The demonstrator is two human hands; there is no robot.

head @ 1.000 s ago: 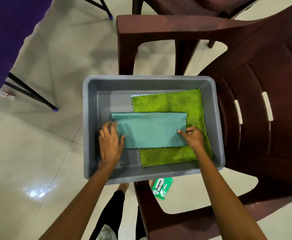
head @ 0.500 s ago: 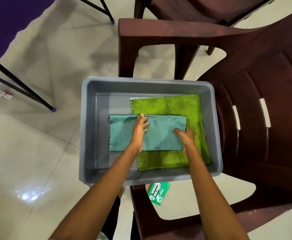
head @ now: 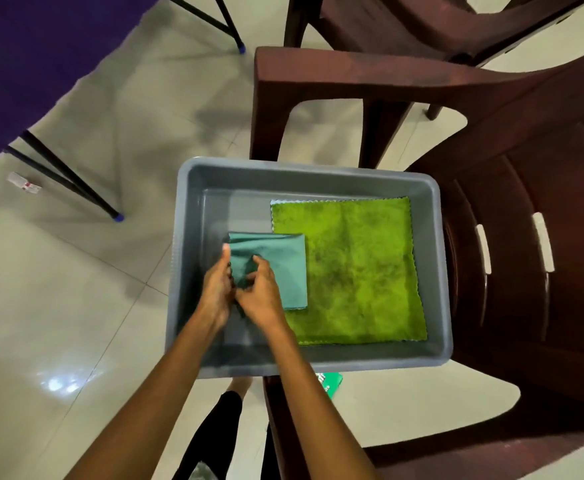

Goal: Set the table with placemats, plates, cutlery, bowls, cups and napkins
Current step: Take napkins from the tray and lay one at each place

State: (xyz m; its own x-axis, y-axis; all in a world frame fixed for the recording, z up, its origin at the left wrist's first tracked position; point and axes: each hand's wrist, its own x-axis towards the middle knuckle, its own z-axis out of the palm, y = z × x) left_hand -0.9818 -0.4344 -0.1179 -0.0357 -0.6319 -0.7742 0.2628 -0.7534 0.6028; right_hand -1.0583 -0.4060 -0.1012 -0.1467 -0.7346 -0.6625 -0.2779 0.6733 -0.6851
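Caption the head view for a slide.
Both hands, left and right, grip a folded teal cloth in a grey tub.

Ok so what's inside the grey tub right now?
Inside the grey tub: a green towel with a folded teal cloth overlapping it. Hands cover the cloth's near-left corner. Anything beneath the towel is hidden.

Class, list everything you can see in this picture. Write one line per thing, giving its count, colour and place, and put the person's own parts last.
tub: one, grey, resting on a chair.
green cloth: one, bright green, flat in the tub's right part.
teal cloth: one, teal, folded, overlapping the green cloth's left edge.
chairs: two, dark brown, right and top.
table: one, purple top with black legs, upper left.
packet: one, green, on the floor below the tub.
wrapper: one, white, on the floor at left.
floor: pale tiles.
left hand: one, gripping the teal cloth.
right hand: one, gripping the teal cloth.
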